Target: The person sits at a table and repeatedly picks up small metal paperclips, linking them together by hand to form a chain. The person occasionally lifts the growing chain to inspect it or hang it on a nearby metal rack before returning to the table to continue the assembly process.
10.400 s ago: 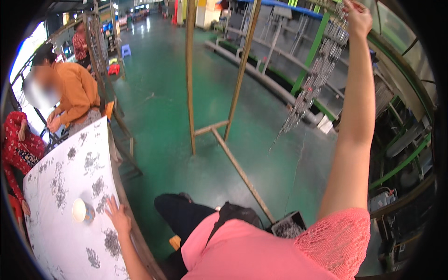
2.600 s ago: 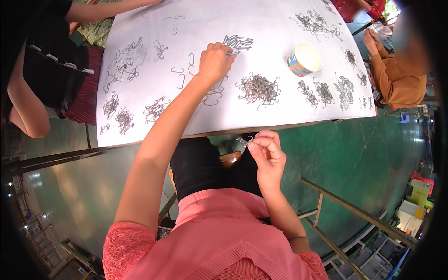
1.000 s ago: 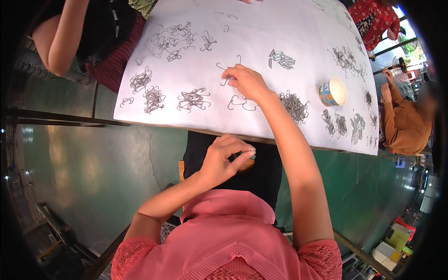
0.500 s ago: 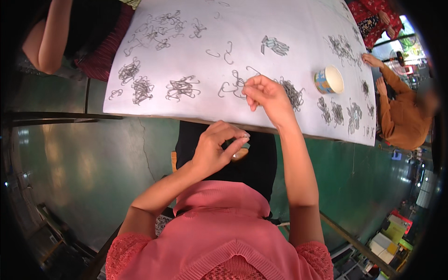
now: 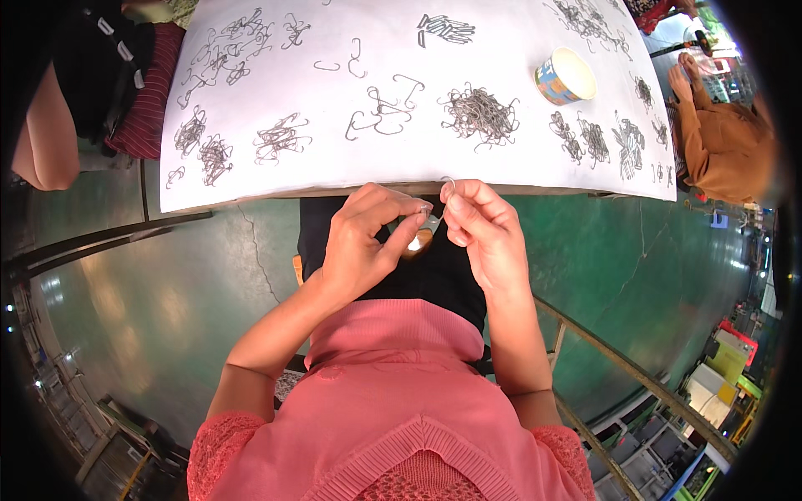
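Close together just off the table's near edge, both my hands are closed in pinches. My left hand [image 5: 363, 238] holds a small shiny piece between thumb and forefinger; its kind is too small to make out. Between the fingertips of my right hand [image 5: 489, 238] is a thin bent wire hook [image 5: 449, 179], its curved end showing above the fingers. Beyond them on the white tabletop lie several loose wire hooks [image 5: 386, 110]. A denser heap of hooks [image 5: 480, 115] is to their right.
A paper cup [image 5: 553, 82] stands right of the heap. More hook piles [image 5: 282, 139] lie along the near edge. Short straight grey pieces [image 5: 445, 30] lie farther back. People sit at left and right; one wears an orange-brown top [image 5: 723, 146].
My right hand has drawn back from the loose hooks to beside my left hand, now with a wire hook. The view has shifted, and the right-hand person's hand has left the table.
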